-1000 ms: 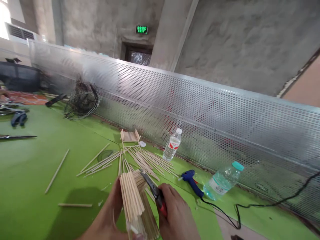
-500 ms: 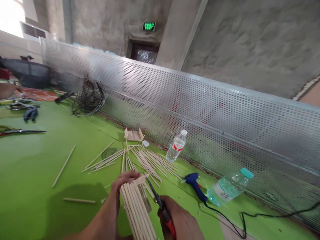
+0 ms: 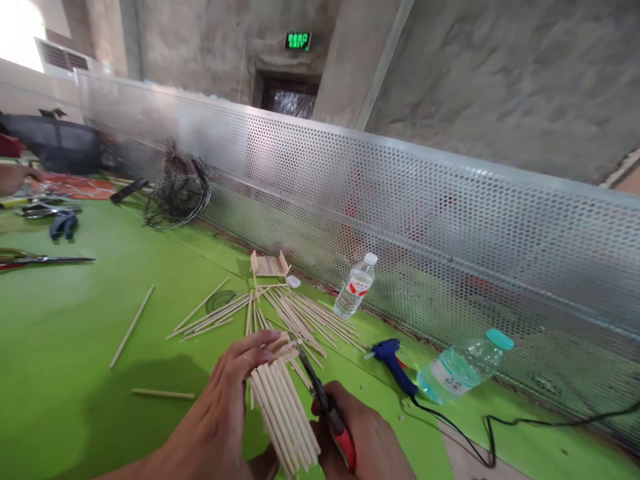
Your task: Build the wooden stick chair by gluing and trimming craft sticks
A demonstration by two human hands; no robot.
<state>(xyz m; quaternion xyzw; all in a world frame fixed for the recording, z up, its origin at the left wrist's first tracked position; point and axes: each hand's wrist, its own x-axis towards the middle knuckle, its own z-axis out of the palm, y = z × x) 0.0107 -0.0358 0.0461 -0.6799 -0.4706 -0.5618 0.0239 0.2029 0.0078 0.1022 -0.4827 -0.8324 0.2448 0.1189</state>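
Observation:
My left hand (image 3: 225, 400) is closed around a small box-like piece made of wooden sticks (image 3: 285, 413), its fingertips on the upper edge. In my right hand (image 3: 365, 433) is a cutting tool with red and black handles (image 3: 333, 420), its dark jaws against the sticks at the piece's upper right edge. Loose wooden sticks (image 3: 300, 317) lie fanned out beyond my hands. Behind them stands a small wooden stick structure (image 3: 270, 265).
A blue glue gun (image 3: 395, 367) with a black cord, a clear bottle (image 3: 356, 287) and a tilted bottle with a teal cap (image 3: 465, 367) are at right. Scissors (image 3: 45, 260), pliers (image 3: 63, 225) and a wire bundle (image 3: 180, 190) lie left. A perforated metal panel (image 3: 400, 207) runs behind.
The stick piece has turned a little and shifted slightly right in my left hand, whose back now shows more. The tool's jaws have moved slightly up and right with it.

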